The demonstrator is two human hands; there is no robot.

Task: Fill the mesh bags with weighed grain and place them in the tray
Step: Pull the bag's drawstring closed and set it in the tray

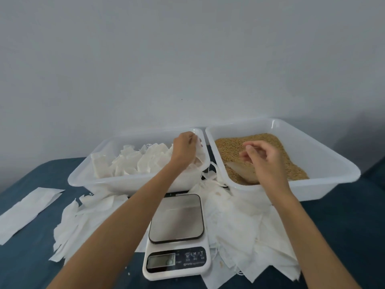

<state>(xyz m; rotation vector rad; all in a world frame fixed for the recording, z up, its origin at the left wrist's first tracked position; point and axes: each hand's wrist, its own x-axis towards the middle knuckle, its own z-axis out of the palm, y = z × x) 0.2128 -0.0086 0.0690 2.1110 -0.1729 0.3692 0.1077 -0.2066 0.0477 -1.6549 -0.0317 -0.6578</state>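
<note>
Right now: left hand (185,150) pinches a mesh bag (199,158) at the near right corner of the left tray (83,174).
Right hand (261,158) hovers over the grain (270,142) in the right tray (333,159), fingers loosely curled, gripping nothing; a scoop (242,171) lies half buried in the grain just under and left of it. Scale (177,236) sits bare, nearer the person, between both arms. Likely next: right hand drops to the scoop, the closer hand for it.
</note>
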